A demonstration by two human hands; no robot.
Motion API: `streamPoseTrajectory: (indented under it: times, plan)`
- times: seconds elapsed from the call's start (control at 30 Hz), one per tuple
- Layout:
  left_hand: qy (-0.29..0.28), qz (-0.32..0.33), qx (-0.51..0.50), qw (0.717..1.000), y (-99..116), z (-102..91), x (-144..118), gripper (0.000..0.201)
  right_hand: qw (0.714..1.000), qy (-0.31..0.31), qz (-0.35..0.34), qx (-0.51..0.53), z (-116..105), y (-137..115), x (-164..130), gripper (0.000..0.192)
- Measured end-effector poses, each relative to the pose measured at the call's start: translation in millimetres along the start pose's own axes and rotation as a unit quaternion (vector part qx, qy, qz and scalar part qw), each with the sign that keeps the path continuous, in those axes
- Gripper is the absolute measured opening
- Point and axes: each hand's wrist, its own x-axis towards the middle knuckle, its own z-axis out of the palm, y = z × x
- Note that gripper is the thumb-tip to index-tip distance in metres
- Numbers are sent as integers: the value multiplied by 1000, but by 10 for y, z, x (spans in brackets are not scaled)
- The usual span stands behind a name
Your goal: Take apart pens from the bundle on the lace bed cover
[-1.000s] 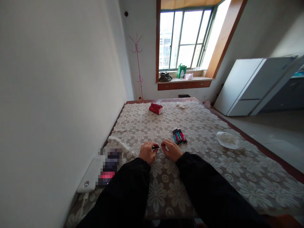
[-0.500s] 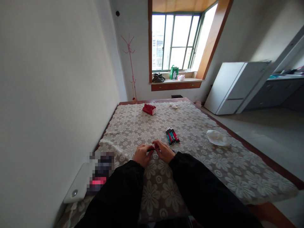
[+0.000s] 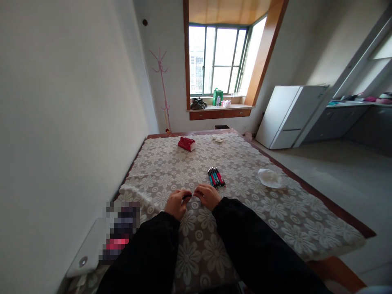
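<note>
My left hand [image 3: 176,203] and my right hand [image 3: 208,196] are close together low over the flowered tablecloth [image 3: 245,212], both in black sleeves. Between their fingertips they pinch a thin dark pen [image 3: 187,196], the left hand on its left end and the right hand on its right end. Just beyond my right hand lies a bundle of several red, teal and black pens [image 3: 216,177] side by side on the cloth.
A red box [image 3: 186,143] sits at the far side of the table, with a small white scrap [image 3: 217,139] near it. A crumpled white tissue [image 3: 269,178] lies to the right. A white flat device [image 3: 88,249] rests by the left wall. A white cabinet [image 3: 289,116] stands beyond.
My hands have stayed together on the pen, closing in slightly. The view has turned right, so everything on the table has shifted left in the picture.
</note>
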Motion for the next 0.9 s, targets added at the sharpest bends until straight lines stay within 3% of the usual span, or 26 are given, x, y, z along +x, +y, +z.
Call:
streamPoseTrajectory:
  times: [0.23, 0.4, 0.47, 0.57, 0.73, 0.9]
  plan:
    - [-37, 35, 13, 999, 11, -35, 8, 27, 1000, -14, 5, 3, 22, -11, -19, 10]
    - [-14, -8, 48, 999, 67, -64, 15, 25, 1000, -22, 6, -5, -69, 0, 18, 9]
    - [5, -32, 61, 998, 72, -76, 19, 23, 999, -32, -2, -8, -158, 44, 26, 23]
    - [18, -59, 79, 995, 59, -86, 24, 22, 996, -81, -13, -30, -293, 134, 13, 33]
    - [0, -56, 93, 994, 35, -72, 16, 21, 983, -177, -11, -54, -344, 211, -25, 19]
    - [-20, -40, 91, 995, 51, -63, 5, 21, 992, -116, 19, -55, -280, 184, -14, 12]
